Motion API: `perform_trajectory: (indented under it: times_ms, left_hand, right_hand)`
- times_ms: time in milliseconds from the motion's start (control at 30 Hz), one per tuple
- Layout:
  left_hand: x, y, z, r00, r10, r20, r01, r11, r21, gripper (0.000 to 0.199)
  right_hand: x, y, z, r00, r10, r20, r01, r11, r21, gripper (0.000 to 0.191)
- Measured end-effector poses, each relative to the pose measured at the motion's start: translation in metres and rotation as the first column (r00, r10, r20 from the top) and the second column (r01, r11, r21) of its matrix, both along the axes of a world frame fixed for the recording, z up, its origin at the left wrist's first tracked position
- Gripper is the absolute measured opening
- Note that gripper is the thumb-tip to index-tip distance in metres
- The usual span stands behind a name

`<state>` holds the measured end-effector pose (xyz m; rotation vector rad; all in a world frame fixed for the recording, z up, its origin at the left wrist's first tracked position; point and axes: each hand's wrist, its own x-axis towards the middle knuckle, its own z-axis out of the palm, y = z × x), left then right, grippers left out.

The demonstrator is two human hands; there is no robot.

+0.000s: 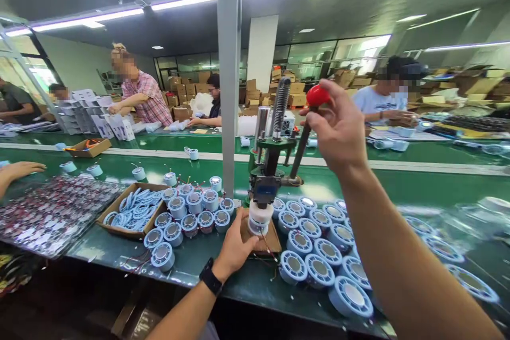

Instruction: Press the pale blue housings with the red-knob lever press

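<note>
My right hand [338, 122] is raised and grips the red-knobbed lever [302, 149] of a hand press [266, 188], near the red knob [317, 95]. The press's white round head [261, 211] rests down on a light-blue round housing [258, 227], with thin wires trailing from its front. My left hand [235, 244], wearing a black watch, curls around the left and front of that housing at the press base; some fingers are hidden. Beneath lies a brown cardboard piece [271, 244]. Similar housings with silvery discs [319, 268] stand close on the right, others [194, 203] on the left.
A cardboard tray of light-blue rings [135, 207] sits left, beside a sheet of small wired parts [51, 210]. Another person's hand [22, 170] reaches in at far left. A grey post [228, 74] rises behind the press. Several people work across the green bench [191, 170].
</note>
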<state>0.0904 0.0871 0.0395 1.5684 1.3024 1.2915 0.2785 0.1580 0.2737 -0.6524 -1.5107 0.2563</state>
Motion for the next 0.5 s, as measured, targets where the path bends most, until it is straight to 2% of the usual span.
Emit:
perform_trajectory:
  times_ms: [33,67,100,133,167,200,267,300,333,400,500]
  left_hand:
    - [-0.012,-0.011,0.005,0.998,0.042,-0.041,-0.041,0.999,0.025,0.076]
    - [-0.029,-0.021,0.011,0.986,0.107,-0.128,-0.1,0.993,0.055,0.07]
    - [-0.051,-0.029,0.019,0.949,0.196,-0.246,-0.18,0.98,0.087,0.063]
    - [-0.077,-0.035,0.028,0.879,0.294,-0.375,-0.266,0.956,0.126,0.054]
    - [-0.106,-0.038,0.039,0.757,0.394,-0.522,-0.368,0.916,0.159,0.045]
    - [-0.137,-0.039,0.05,0.659,0.467,-0.59,-0.462,0.87,0.172,0.038]
    - [-0.2,-0.034,0.069,0.539,0.524,-0.66,-0.586,0.796,0.153,0.029]
    - [-0.228,-0.031,0.076,0.49,0.522,-0.698,-0.629,0.767,0.131,0.024]
    - [-0.252,-0.028,0.081,0.457,0.5,-0.736,-0.655,0.749,0.103,0.022]
    - [-0.281,-0.025,0.086,0.41,0.444,-0.797,-0.682,0.73,0.056,0.025]
    - [-0.286,-0.031,0.091,0.377,0.389,-0.841,-0.665,0.745,0.047,0.027]
  right_hand:
    - [-0.007,0.007,-0.004,0.999,0.023,-0.04,-0.023,1.0,0.006,0.052]
    - [-0.015,0.008,-0.018,0.995,0.033,-0.092,-0.032,0.999,0.012,0.056]
    - [-0.024,0.004,-0.04,0.988,0.025,-0.152,-0.024,1.0,0.013,0.06]
    - [-0.032,-0.005,-0.07,0.979,0.005,-0.205,-0.008,1.0,-0.013,0.063]
    - [-0.039,-0.015,-0.104,0.969,-0.038,-0.244,0.026,0.998,-0.053,0.066]
    - [-0.046,-0.025,-0.139,0.972,-0.084,-0.22,0.055,0.989,-0.135,0.073]
    - [-0.06,-0.039,-0.199,0.986,-0.113,-0.119,0.059,0.922,-0.383,0.089]
    - [-0.066,-0.042,-0.219,0.991,-0.109,-0.079,0.056,0.866,-0.497,0.097]
    - [-0.072,-0.041,-0.233,0.992,-0.108,-0.062,0.052,0.812,-0.581,0.101]
    - [-0.083,-0.035,-0.243,0.987,-0.145,-0.073,0.063,0.758,-0.649,0.104]
    - [-0.093,-0.034,-0.236,0.972,-0.223,-0.073,0.133,0.778,-0.614,0.098]
